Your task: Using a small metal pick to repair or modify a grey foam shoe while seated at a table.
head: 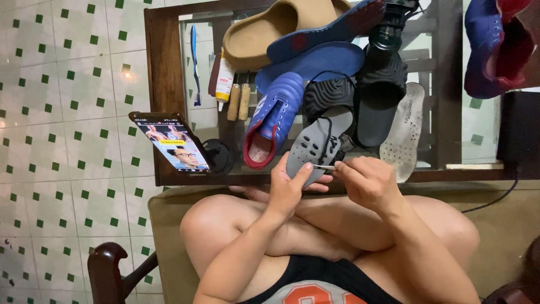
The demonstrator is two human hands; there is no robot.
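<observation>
The grey insole (315,147) stands in our left hand (289,188), just above our crossed knees and against the near edge of the table (163,62). Our left thumb presses its lower face while the other fingers wrap behind it, so that hand is closed around the insole. It is a flat, foot-shaped piece, grey, with rows of small dark oval holes, and a black cord (326,126) trails across its upper part. Our right hand (365,180) sits just beside it, fingers pinched narrow on a thin pale stick (324,166) whose tip touches the lower edge of the insole.

We see the table as a dark wooden frame with a glass top, crowded with footwear. A tan slipper (264,31) lies at the far side, a black slide sandal (379,95) to the right of the middle, and a blue shoe with a red lining (273,115) just left of the insole. A white perforated insole (404,129) lies at the right. A phone with a lit screen (171,141) leans at the left edge. A small glue tube (225,81) lies behind it, near a blue toothbrush (194,62).
</observation>
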